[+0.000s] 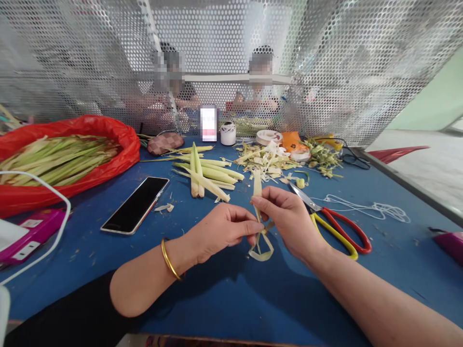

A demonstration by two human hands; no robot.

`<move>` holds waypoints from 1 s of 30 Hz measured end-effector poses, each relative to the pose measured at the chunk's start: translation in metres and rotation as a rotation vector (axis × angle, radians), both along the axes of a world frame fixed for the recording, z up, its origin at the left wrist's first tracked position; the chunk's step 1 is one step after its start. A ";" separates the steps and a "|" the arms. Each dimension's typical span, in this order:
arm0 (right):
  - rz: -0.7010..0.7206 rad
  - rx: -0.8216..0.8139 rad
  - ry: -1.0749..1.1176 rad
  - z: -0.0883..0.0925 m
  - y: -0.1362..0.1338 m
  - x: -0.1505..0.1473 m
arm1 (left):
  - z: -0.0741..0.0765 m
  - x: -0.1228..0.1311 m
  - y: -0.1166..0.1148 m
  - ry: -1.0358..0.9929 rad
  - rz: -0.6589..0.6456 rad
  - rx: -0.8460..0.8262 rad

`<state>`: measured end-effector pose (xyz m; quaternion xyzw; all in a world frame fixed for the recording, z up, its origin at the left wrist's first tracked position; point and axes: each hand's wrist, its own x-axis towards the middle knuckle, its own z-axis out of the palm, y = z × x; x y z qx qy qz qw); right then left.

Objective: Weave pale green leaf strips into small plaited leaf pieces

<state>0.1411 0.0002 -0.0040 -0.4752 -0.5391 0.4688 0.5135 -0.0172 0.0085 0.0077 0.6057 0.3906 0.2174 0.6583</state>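
Both hands meet over the blue table (231, 299) and pinch a pale green leaf strip (257, 185). The strip stands up between the fingers and curls into a loop (261, 253) below them. My left hand (220, 229), with a gold bangle on its wrist, closes thumb and fingers on the strip from the left. My right hand (285, 217) pinches the same strip from the right. Red-and-yellow-handled scissors (336, 226) lie just right of my right hand. A bundle of cut leaf stalks (204, 173) lies beyond the hands.
A red plastic bag of long leaves (61, 161) sits at the left. A black phone (135, 205) lies left of centre, a pink device with a white cable (32, 231) at far left. Leaf scraps (267, 161), tape rolls and white string (365, 208) are scattered behind. Two people sit behind a perforated screen.
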 end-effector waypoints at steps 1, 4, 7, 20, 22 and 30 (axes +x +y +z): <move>-0.003 0.010 -0.005 -0.001 0.000 0.000 | 0.001 0.000 0.000 0.008 0.003 0.001; -0.015 0.041 -0.012 -0.003 -0.003 -0.002 | 0.002 0.000 0.000 0.005 -0.019 -0.013; -0.006 0.029 -0.018 -0.006 -0.003 -0.003 | 0.001 0.001 -0.001 0.006 -0.051 -0.019; -0.050 0.259 -0.625 0.008 -0.005 0.006 | -0.005 0.001 0.007 -0.303 0.441 -0.193; 0.003 0.273 -0.634 0.004 -0.007 0.003 | -0.004 0.001 0.007 -0.306 0.461 -0.204; 0.045 0.549 -0.714 -0.006 -0.014 -0.003 | -0.011 0.006 0.005 -0.333 0.575 -0.153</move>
